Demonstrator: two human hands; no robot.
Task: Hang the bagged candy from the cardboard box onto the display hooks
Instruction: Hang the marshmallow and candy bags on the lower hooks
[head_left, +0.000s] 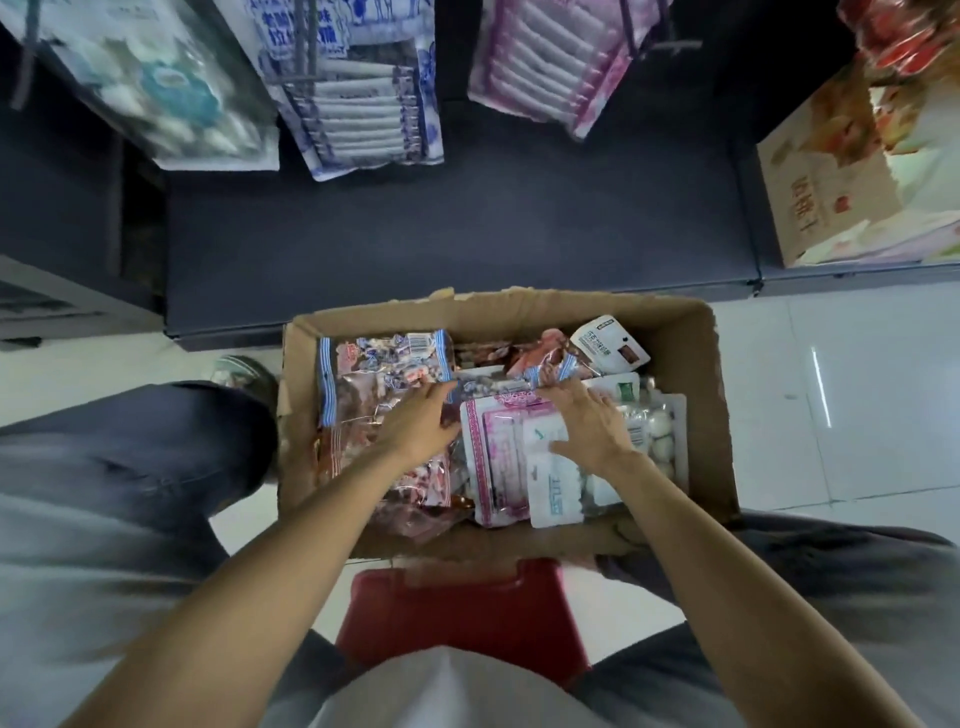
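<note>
Candy bags under left hand, right hand.

1 cardboard box on floor, near center. Inside: approx 6 candy bags visible, overlapping, exact no. unclear. Far side: 3 bag stacks hanging, teal-white left, blue-white mid, pink right. 1 printed carton far right. 1 red stool near. 2 hands in box.

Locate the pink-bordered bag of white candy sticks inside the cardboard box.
In the head view, the pink-bordered bag of white candy sticks lies in the middle of the brown cardboard box, between the left hand and the right hand, partly under a white pouch.
</note>
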